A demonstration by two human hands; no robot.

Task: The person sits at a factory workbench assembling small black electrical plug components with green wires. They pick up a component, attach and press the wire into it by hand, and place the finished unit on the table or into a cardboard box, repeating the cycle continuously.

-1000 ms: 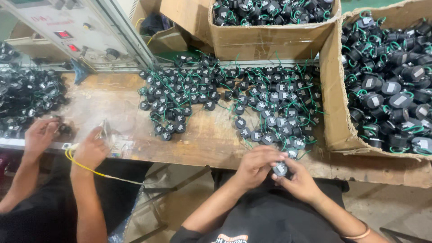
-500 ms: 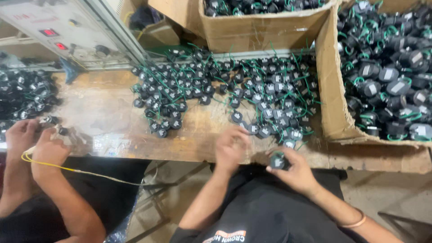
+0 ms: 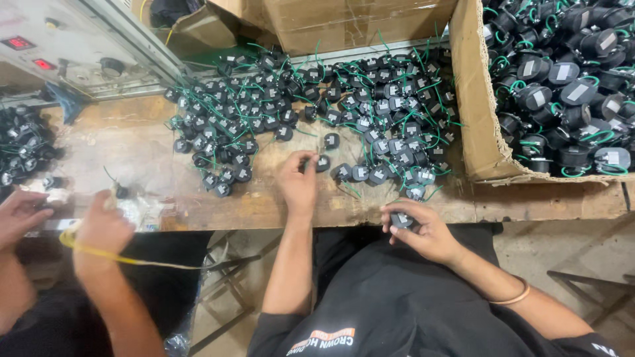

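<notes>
Head view: right hand (image 3: 423, 231) holds a black part (image 3: 401, 219); left hand (image 3: 297, 182) seemingly pinches another.

Black round parts (image 3: 370, 106) trailing green wires fill the frame's middle and upper right — some with grey labels. The cardboard box (image 3: 473, 112) is tan, the workbench (image 3: 132, 142) worn brown. At lower left, a yellow cord (image 3: 132, 259); at upper left, red displays (image 3: 30, 53) on a grey panel (image 3: 79, 39).
</notes>
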